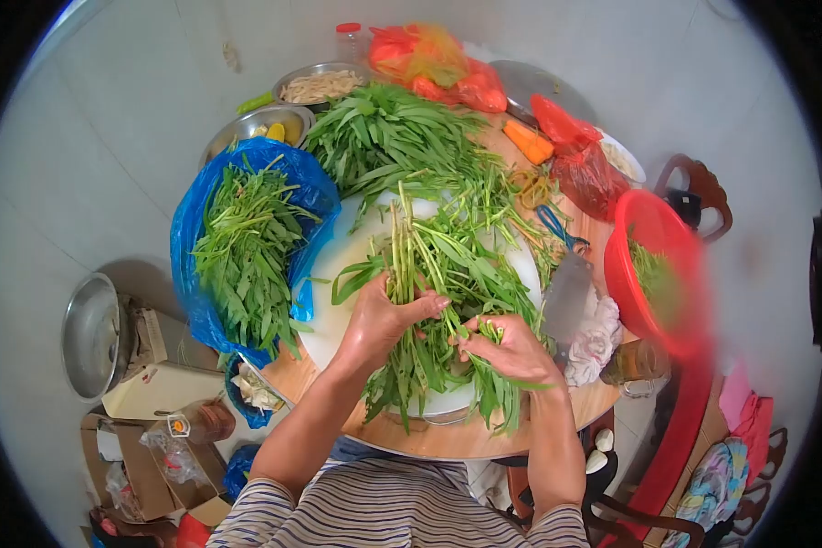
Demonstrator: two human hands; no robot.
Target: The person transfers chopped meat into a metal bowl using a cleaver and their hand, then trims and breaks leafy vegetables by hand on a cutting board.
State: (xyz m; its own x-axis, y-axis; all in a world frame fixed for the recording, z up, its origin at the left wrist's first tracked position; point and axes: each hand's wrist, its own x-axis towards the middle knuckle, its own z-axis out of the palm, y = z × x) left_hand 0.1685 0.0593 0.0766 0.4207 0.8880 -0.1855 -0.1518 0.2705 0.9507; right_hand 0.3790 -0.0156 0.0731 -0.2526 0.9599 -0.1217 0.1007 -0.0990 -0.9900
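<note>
My left hand (385,318) is closed around a bunch of leafy greens that look like water spinach (409,245), its cut stems pointing away from me and its leaves hanging toward me. Just to the right, my right hand (510,351) pinches a few leafy stalks of the same greens, fingers curled. Both hands are over a round white board (324,331) on the wooden table. Behind it lies a large heap of greens (384,137), with loose stems (493,205) spread across the board. More greens (247,256) fill a blue plastic bag (187,233) on the left.
On the right are a cleaver (568,288), blue-handled scissors (557,225), a crumpled white cloth (595,340), a glass mug (637,365) and a red basin (644,297) holding some greens. Metal bowls (292,121), a carrot (527,142) and red bags (470,84) line the far edge.
</note>
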